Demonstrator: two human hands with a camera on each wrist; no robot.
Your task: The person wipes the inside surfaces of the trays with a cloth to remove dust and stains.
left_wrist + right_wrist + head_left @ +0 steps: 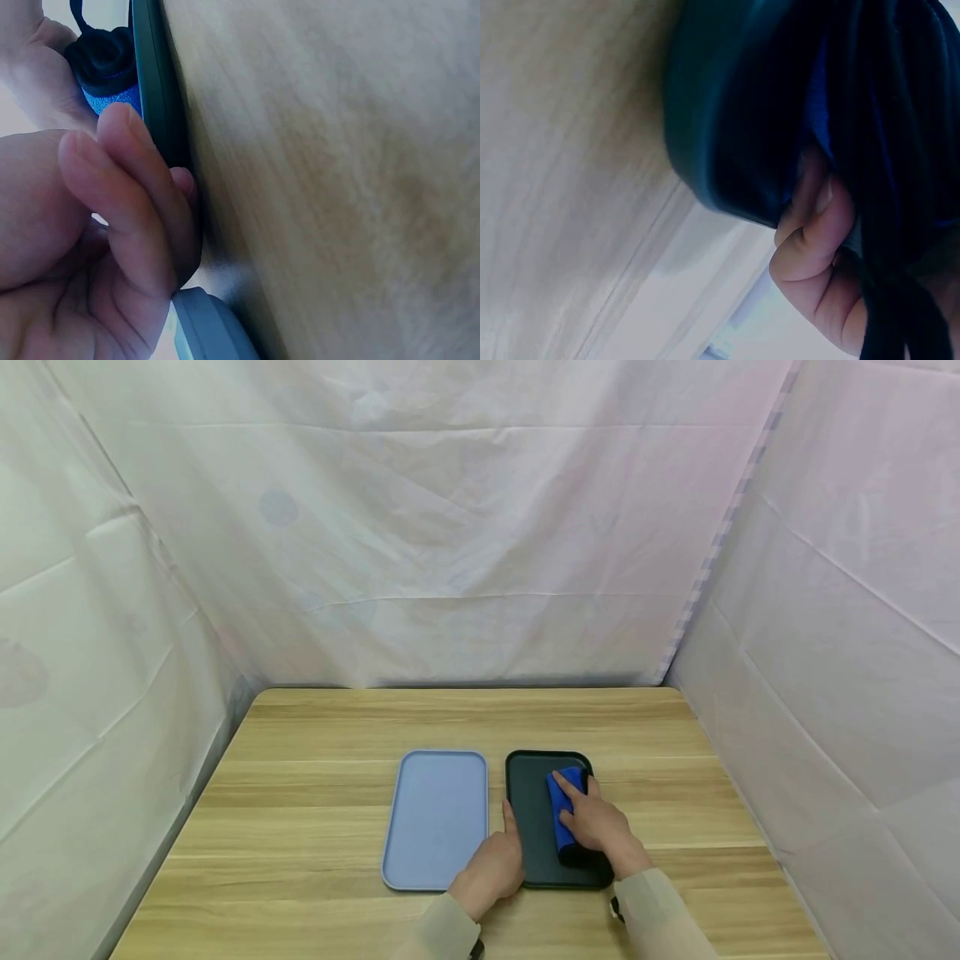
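Note:
A dark green tray (534,827) lies on the table at centre right. On its right half lies a folded blue and black cloth (564,800), with black folds and a dark strap visible in the right wrist view. My right hand (600,823) grips this cloth from above, index finger stretched along it and other fingers bent at its side. At the tray's left rim, my left hand (493,863) rests with one finger extended along the edge. In the left wrist view, other fingers (135,202) of that hand are bent and hold nothing visible.
A light blue tray (437,818) lies just left of the dark one, a narrow gap between them. Both sit on a wood-grain table (300,793). White sheets (450,527) hang behind the table and along both sides.

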